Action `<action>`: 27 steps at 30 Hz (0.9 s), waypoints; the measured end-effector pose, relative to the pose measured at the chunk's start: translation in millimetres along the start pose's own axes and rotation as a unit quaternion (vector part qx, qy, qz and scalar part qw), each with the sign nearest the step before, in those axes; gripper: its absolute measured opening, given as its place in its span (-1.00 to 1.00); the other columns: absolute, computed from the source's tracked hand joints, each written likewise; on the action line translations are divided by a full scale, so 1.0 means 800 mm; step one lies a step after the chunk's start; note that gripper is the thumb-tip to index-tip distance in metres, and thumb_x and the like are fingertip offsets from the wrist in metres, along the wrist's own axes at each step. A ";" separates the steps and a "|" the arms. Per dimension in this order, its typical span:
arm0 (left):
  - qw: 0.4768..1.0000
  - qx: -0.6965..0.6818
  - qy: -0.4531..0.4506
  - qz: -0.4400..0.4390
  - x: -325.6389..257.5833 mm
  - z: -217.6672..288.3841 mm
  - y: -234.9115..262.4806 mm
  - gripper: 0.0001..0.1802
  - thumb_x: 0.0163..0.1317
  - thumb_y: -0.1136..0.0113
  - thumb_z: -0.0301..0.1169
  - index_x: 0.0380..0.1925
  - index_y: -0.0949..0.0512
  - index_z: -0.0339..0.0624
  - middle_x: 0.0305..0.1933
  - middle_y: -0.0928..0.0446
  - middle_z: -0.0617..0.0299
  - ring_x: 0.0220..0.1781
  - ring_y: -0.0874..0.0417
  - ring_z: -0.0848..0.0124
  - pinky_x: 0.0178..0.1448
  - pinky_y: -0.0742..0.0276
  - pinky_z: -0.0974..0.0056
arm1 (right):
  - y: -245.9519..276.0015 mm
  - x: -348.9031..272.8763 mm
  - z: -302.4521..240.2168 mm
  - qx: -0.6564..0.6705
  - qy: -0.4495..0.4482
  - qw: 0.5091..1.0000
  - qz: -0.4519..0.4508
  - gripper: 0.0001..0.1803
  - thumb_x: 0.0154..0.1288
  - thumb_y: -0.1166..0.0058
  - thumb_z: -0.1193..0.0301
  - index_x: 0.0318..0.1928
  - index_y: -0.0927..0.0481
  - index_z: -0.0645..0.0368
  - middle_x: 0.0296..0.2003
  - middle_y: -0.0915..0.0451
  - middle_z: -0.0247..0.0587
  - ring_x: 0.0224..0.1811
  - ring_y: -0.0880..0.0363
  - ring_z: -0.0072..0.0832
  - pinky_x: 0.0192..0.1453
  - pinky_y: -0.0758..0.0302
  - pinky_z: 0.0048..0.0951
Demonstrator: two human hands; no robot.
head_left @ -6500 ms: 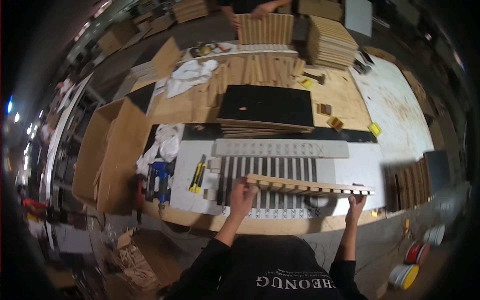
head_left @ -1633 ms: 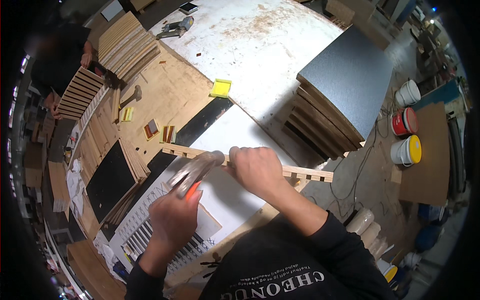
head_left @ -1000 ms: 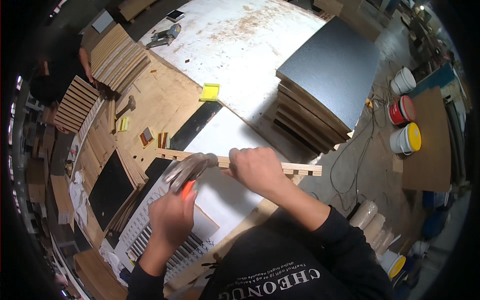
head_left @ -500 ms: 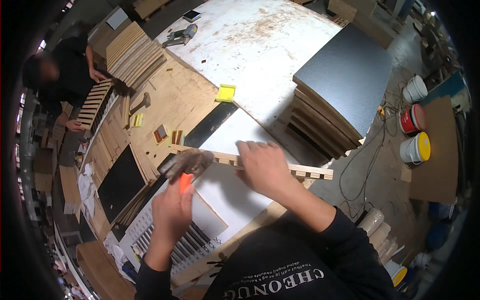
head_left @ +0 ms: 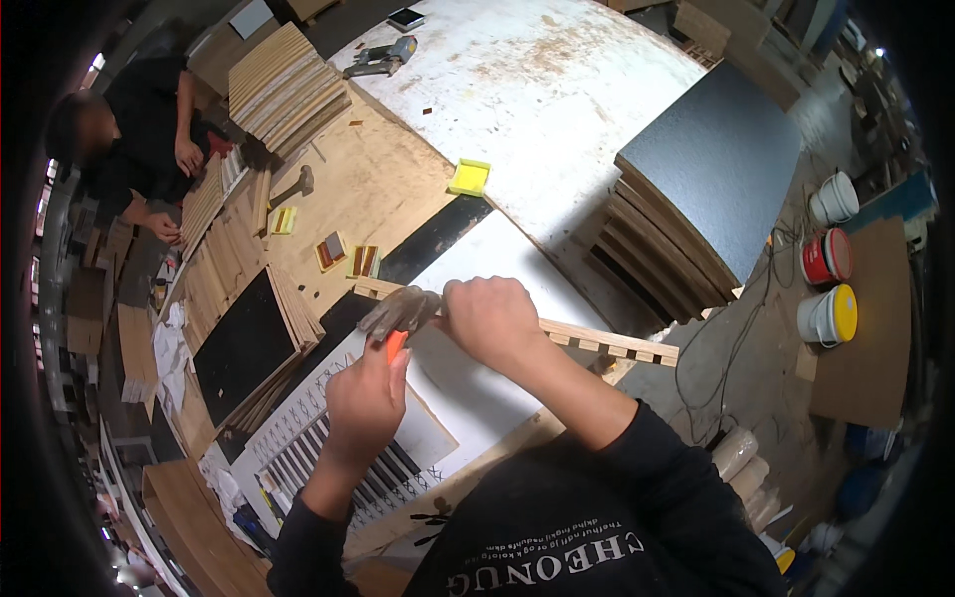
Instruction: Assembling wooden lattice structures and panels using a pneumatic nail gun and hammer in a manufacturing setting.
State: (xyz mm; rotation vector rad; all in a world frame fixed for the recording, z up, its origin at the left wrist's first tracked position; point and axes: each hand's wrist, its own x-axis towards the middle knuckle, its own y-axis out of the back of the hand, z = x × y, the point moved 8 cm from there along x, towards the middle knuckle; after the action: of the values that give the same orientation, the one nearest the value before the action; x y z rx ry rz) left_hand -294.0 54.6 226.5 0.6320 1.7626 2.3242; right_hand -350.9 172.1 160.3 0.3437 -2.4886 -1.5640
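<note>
At the middle of the frame the right hand (head_left: 492,320) is gripping a long notched wooden strip (head_left: 597,342), fingers wrapped over its left part, pinning it on the white template sheet (head_left: 497,269). The left hand (head_left: 366,403) is closing around the orange handle of a hammer (head_left: 400,313), whose grey head is blurring just beside the strip's left end. The strip looks light, stiff and thin, its notches likely making it prone to snapping; holding it close to the struck end seems wisest. At the upper left another person (head_left: 139,129) is handling slatted panels (head_left: 284,90).
</note>
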 end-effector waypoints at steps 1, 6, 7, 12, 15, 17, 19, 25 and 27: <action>0.998 -0.054 0.031 -0.008 0.004 -0.005 -0.004 -0.75 0.18 -0.10 -0.34 -0.26 -0.50 -0.32 -0.62 -0.48 0.03 -0.62 -0.52 0.07 -0.51 -0.42 0.14 | -0.004 0.001 0.002 -0.004 -0.014 1.000 -0.019 -0.64 0.05 -0.14 0.07 -0.49 -0.54 0.14 -0.61 -0.56 -0.13 -0.52 -0.60 -0.25 -0.43 -0.50 -0.31; 0.999 -0.040 -0.011 0.033 0.007 0.014 0.027 -0.75 0.19 -0.06 -0.39 -0.18 -0.48 -0.33 -0.50 -0.52 -0.02 -0.56 -0.55 0.06 -0.48 -0.43 0.13 | 0.006 -0.001 0.004 0.004 -0.002 1.000 -0.006 -0.64 0.07 -0.14 0.09 -0.49 -0.54 0.15 -0.60 -0.56 -0.12 -0.52 -0.60 -0.24 -0.42 -0.50 -0.31; 0.999 -0.037 -0.004 0.035 0.007 0.014 0.029 -0.75 0.19 -0.05 -0.41 -0.18 -0.48 -0.33 -0.49 -0.52 -0.02 -0.55 -0.55 0.06 -0.48 -0.44 0.13 | 0.007 -0.002 0.004 0.009 0.000 1.000 0.000 -0.64 0.07 -0.14 0.09 -0.49 -0.54 0.16 -0.60 -0.57 -0.12 -0.52 -0.60 -0.24 -0.42 -0.50 -0.31; 0.997 -0.027 0.006 0.071 0.008 -0.003 0.030 -0.77 0.19 -0.04 -0.43 -0.19 -0.48 -0.34 -0.51 -0.51 0.00 -0.57 -0.53 0.07 -0.49 -0.44 0.14 | 0.008 0.000 0.003 0.008 -0.001 1.000 -0.008 -0.66 0.07 -0.13 0.10 -0.50 -0.55 0.15 -0.61 -0.56 -0.11 -0.52 -0.60 -0.24 -0.43 -0.50 -0.30; 0.999 0.003 0.016 0.043 0.001 -0.017 0.015 -0.74 0.21 -0.02 -0.41 -0.15 -0.46 -0.33 -0.49 -0.51 -0.04 -0.55 -0.54 0.04 -0.48 -0.44 0.14 | 0.005 0.000 0.003 0.004 0.001 1.000 -0.002 -0.66 0.08 -0.13 0.12 -0.50 -0.55 0.16 -0.61 -0.56 -0.10 -0.52 -0.60 -0.23 -0.44 -0.50 -0.29; 0.996 -0.037 0.068 -0.031 0.003 -0.028 -0.004 -0.72 0.23 0.01 -0.39 -0.11 -0.44 -0.33 -0.48 -0.51 -0.08 -0.50 -0.55 0.00 -0.46 -0.45 0.11 | 0.004 0.000 0.004 0.003 0.005 1.000 0.013 -0.66 0.08 -0.13 0.12 -0.50 -0.55 0.16 -0.61 -0.56 -0.10 -0.52 -0.60 -0.23 -0.44 -0.50 -0.29; 0.995 -0.047 0.084 -0.032 0.003 -0.031 0.003 -0.74 0.24 0.02 -0.40 -0.13 -0.44 -0.33 -0.43 -0.52 -0.09 -0.45 -0.55 -0.02 -0.39 -0.43 0.09 | 0.002 0.001 0.005 -0.002 0.007 1.000 0.009 -0.66 0.08 -0.13 0.12 -0.50 -0.54 0.17 -0.60 -0.56 -0.09 -0.52 -0.60 -0.23 -0.44 -0.50 -0.30; 0.993 -0.044 0.103 0.034 0.004 -0.026 0.036 -0.78 0.25 0.03 -0.42 -0.18 -0.46 -0.32 -0.41 -0.53 -0.03 -0.39 -0.54 -0.01 -0.34 -0.42 0.08 | 0.006 -0.001 0.003 -0.010 0.006 1.000 0.008 -0.66 0.06 -0.14 0.11 -0.50 -0.55 0.16 -0.62 -0.56 -0.10 -0.53 -0.60 -0.24 -0.44 -0.51 -0.32; 0.997 0.009 0.065 -0.044 -0.002 -0.024 0.009 -0.77 0.25 0.02 -0.42 -0.16 -0.45 -0.32 -0.43 -0.52 -0.06 -0.42 -0.55 -0.02 -0.35 -0.42 0.08 | 0.004 0.000 0.002 -0.009 0.005 1.000 0.004 -0.65 0.06 -0.14 0.10 -0.49 -0.55 0.16 -0.61 -0.56 -0.10 -0.52 -0.60 -0.23 -0.44 -0.51 -0.31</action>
State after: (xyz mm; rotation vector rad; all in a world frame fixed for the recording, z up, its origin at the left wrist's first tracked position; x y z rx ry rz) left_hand -299.9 34.7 228.9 0.4043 1.8277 2.3405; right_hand -351.9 174.8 162.1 0.3380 -2.4633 -1.5772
